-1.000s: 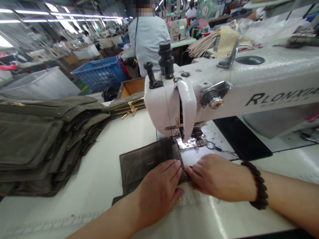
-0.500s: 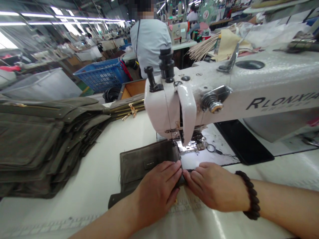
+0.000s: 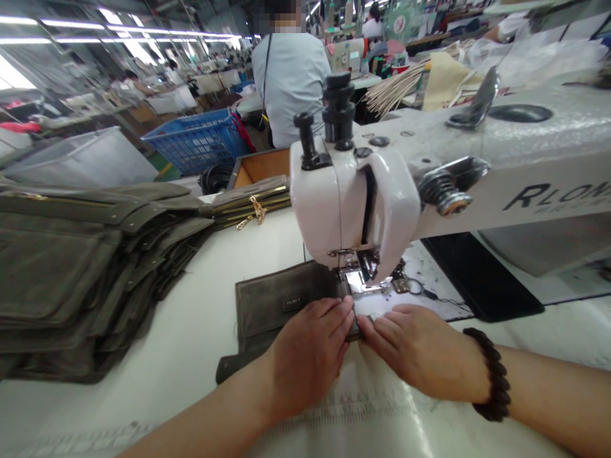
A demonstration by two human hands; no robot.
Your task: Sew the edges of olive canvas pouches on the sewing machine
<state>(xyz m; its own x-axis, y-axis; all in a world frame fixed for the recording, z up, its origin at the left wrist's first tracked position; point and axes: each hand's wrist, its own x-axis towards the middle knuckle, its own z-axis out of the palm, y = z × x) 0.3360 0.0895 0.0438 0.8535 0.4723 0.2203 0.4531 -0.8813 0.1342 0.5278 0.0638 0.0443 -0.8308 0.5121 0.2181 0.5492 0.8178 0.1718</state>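
At the needle end of a white industrial sewing machine (image 3: 353, 191), head view: one dark olive suede-like wallet (image 3: 281, 312), small dark label (image 3: 292, 303) on its face, lying flat with its right end at the metal presser foot (image 3: 356, 278). Latest change: the right hand (image 3: 420, 350) has settled lower, its fingers now pressing the wallet's edge beside the left hand (image 3: 308, 362). Grip state, both hands: released, not clenched, with fingers extended and bearing down on the wallet; nothing is closed inside either palm. A dark beaded bracelet (image 3: 494, 375) circles the right wrist. Surface: white worktop (image 3: 200, 305) with printed ruler markings (image 3: 348, 407) near the hands. To the left, a stack of olive bag panels (image 3: 62, 280), then gold zip pulls (image 3: 258, 210) on further pieces. Room: a blue plastic crate (image 3: 195, 143), a co-worker in a pale blue shirt (image 3: 291, 83) seated beyond the machine, a bundle of pale sticks (image 3: 394, 89), and rows of workstations under long ceiling lights (image 3: 133, 28).
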